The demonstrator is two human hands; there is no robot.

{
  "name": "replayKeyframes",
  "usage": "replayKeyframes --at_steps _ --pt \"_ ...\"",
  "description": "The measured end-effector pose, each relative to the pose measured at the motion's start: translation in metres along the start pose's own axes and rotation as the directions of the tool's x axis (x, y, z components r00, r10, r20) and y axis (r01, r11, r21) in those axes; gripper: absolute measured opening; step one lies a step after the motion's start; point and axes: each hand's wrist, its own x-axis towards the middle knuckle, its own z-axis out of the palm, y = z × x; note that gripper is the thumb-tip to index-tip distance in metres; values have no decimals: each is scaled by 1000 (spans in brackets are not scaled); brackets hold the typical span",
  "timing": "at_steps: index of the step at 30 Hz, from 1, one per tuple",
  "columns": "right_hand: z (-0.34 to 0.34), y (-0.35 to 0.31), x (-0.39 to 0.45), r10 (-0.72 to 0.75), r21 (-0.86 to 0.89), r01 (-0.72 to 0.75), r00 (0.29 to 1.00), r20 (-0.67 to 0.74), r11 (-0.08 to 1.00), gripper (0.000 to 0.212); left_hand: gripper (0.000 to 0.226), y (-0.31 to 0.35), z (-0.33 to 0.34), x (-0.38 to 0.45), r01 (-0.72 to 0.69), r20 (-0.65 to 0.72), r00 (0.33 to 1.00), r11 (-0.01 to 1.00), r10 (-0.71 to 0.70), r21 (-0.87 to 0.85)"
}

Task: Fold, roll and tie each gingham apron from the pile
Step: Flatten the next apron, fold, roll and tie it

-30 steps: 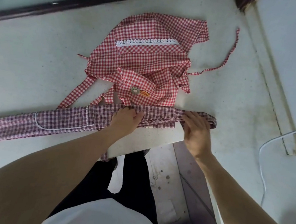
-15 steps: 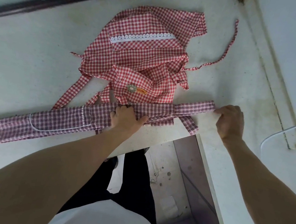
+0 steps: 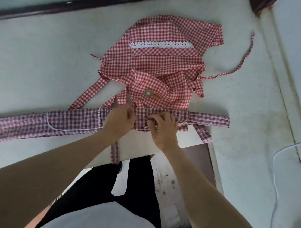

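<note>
Both hands, left [image 3: 118, 122] and right [image 3: 163, 129], pinch the strip [image 3: 71, 122]; I roll tight, edges aligned.

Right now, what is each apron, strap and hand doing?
Purple apron: folded into a long strip, lying flat.
Red apron: crumpled, not yet folded.
Purple strap: hanging over the table edge.
Left hand: holding the strip.
Right hand: pinching the strip.

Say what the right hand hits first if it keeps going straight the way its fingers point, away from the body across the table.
The right hand already grips the folded purple gingham apron. Past that strip, the first thing in line looks like the crumpled red gingham apron, probably near its flower badge; depth is hard to judge.
</note>
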Motion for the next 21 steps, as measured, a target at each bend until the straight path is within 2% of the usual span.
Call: replayKeyframes --at_steps 2,6,8,11,12,14,16,18,19,20,21 --pt "1 -5 4 70 18 -70 997 10 997 30 25 -28 -16 -2 16 -48 999 993 -10 117" --pt "-11 0 8 177 -50 -178 984 -11 983 35 20 -65 -30 -4 44 21 999 975 -50 219" --pt "-25 11 9 291 -89 -292 956 -23 952 42 23 -64 -28 -5 31 -12 1000 981 -29 192" --pt "-38 15 11 362 -125 -365 931 -44 923 42 46 -65 -30 -12 25 -34 999 999 -24 21" --pt "-39 11 14 391 -138 -392 920 -39 909 40 44 -69 -33 -13 9 -26 1000 1000 -9 -28" --pt "-39 -4 17 462 -176 -460 886 -33 870 34 32 -80 -39 -16 -45 34 998 999 46 -20" --pt "-31 -21 13 427 -162 -439 898 -102 884 23 25 -88 -43 -16 -75 146 987 997 70 27" --pt "-18 -44 2 256 -101 -277 949 -184 956 12 19 -90 -46 -17 -104 212 973 994 94 34" --pt "-8 -55 -6 208 -41 -217 966 -152 975 7 16 -90 -47 -16 -109 233 968 994 98 32" --pt "1 -69 -14 222 23 -221 973 -63 975 3 14 -91 -49 -16 -129 239 964 991 117 35" --pt "11 -80 -21 275 51 -278 960 59 959 10 14 -90 -50 -15 -152 245 960 987 135 51"
